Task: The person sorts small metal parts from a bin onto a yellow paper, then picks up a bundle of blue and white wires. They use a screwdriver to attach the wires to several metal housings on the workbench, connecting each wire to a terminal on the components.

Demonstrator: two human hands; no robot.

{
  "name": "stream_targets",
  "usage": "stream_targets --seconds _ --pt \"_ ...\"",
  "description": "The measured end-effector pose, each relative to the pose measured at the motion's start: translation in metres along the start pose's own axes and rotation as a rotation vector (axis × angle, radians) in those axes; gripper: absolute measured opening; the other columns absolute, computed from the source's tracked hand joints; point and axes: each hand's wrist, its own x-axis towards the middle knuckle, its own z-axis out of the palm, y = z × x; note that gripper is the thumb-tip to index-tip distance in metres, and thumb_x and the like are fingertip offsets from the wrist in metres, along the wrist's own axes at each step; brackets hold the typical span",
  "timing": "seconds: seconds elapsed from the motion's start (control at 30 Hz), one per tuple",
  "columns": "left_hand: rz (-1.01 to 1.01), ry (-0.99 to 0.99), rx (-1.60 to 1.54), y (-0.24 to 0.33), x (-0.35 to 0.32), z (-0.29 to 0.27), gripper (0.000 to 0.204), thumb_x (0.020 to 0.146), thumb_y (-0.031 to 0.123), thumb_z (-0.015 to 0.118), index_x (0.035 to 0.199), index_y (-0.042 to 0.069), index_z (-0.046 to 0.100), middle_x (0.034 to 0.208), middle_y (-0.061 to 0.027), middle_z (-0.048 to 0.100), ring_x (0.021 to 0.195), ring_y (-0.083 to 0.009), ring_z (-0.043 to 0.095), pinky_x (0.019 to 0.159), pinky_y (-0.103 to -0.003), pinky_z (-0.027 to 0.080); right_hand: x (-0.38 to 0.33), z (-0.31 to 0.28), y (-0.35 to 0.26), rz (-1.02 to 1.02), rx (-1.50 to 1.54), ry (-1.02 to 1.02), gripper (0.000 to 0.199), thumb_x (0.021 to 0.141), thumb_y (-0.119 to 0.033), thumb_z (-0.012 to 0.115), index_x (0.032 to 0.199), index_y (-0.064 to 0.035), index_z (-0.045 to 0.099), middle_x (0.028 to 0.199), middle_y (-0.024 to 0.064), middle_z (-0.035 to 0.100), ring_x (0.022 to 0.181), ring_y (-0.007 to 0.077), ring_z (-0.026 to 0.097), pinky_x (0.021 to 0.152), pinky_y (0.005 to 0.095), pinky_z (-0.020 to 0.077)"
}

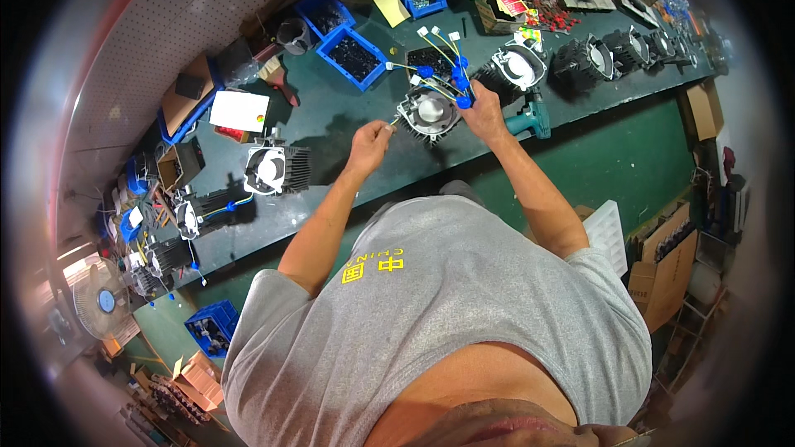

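In front of me on the bench stands a round metal housing [431,112] with dark cooling fins and a white domed centre. At its left side my left hand [371,147] is closed in a pinch on a thin wire [396,121], of which only a short light piece shows. On the other side my right hand [484,112] grips a bundle of wire leads [454,66] by its lower end. These leads have blue round parts [464,102] and white plugs that fan out over the housing. A similar housing [519,66] stands just beyond my right hand.
A teal power drill [532,118] lies right of my right hand. Blue bins of small parts [352,58] stand at the back. More finned housings line the bench, left [277,167] and right [584,58]. A white card [238,110] lies at the left, near a red-handled brush [286,87].
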Motion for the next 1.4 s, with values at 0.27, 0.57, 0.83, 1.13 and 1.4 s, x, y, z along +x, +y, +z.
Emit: stream_targets --seconds 0.27,0.57,0.83,1.13,1.4 --pt "-0.097 -0.208 0.103 0.021 0.018 -0.026 0.035 0.107 0.036 0.053 0.108 0.005 0.071 0.069 0.0051 0.047 0.060 -0.0057 0.043 0.053 -0.024 0.040 0.001 0.003 0.005 -0.027 -0.029 0.015 0.021 0.085 -0.010 0.075 0.093 0.0013 0.059 0.078 0.0248 0.065 0.078 0.0476 0.064 0.067 0.0469 0.0509" --pt "-0.135 -0.314 0.073 0.017 0.036 -0.021 0.033 0.106 0.034 0.054 0.112 0.006 0.071 0.073 0.0053 0.049 0.065 -0.0059 0.046 0.060 -0.024 0.043 0.000 0.002 0.002 -0.013 -0.020 0.017 0.020 0.085 -0.010 0.074 0.091 0.0014 0.058 0.077 0.0252 0.064 0.080 0.0492 0.063 0.067 0.0474 0.0506" --pt "0.386 -0.077 0.555 0.005 0.036 -0.016 0.022 0.096 0.024 0.064 0.098 0.004 0.071 0.077 -0.0127 0.064 0.070 -0.0273 0.061 0.065 -0.037 0.051 0.000 0.004 0.001 -0.038 -0.006 0.011 0.020 0.084 -0.009 0.073 0.091 0.0011 0.058 0.078 0.0255 0.063 0.079 0.0500 0.062 0.066 0.0469 0.0504" --pt "0.300 -0.050 0.526 0.021 0.044 -0.005 0.028 0.089 0.027 0.068 0.093 -0.001 0.070 0.085 -0.0235 0.069 0.081 -0.0428 0.066 0.072 -0.046 0.051 -0.001 0.002 0.006 -0.120 0.002 0.066 0.019 0.083 -0.011 0.072 0.094 -0.0019 0.061 0.085 0.0259 0.065 0.085 0.0494 0.063 0.068 0.0484 0.0521" --pt "0.147 -0.082 0.520 0.022 0.052 -0.006 0.033 0.086 0.029 0.074 0.098 -0.002 0.070 0.084 -0.0164 0.073 0.078 -0.0288 0.070 0.074 -0.039 0.053 -0.003 0.003 0.009 -0.065 0.003 0.073 0.019 0.084 -0.013 0.072 0.093 -0.0007 0.060 0.083 0.0249 0.062 0.079 0.0489 0.060 0.067 0.0466 0.0508"
